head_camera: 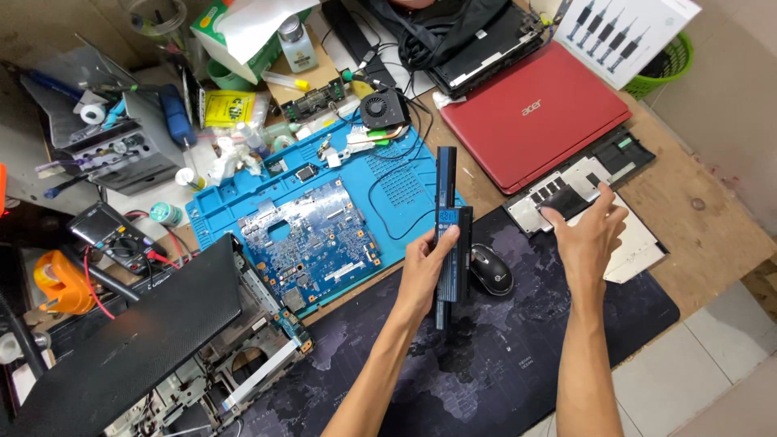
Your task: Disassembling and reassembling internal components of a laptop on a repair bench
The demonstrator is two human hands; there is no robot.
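Left hand [422, 271] grips long black laptop battery [447, 226], held upright above dark desk mat [486, 380], just beside black mouse [491, 271]. Right hand [589, 235] spread open, fingers resting on black cover panel [566, 198] beside closed red laptop [534, 113]. Blue work mat [388, 202] behind battery carries bare blue motherboard [312, 239] and small fan [384, 109]. Opened laptop chassis [162, 348] crowds lower left; multimeter [109, 231], parts bins [113, 137], white screwdriver box [627, 32] ring cluttered bench.
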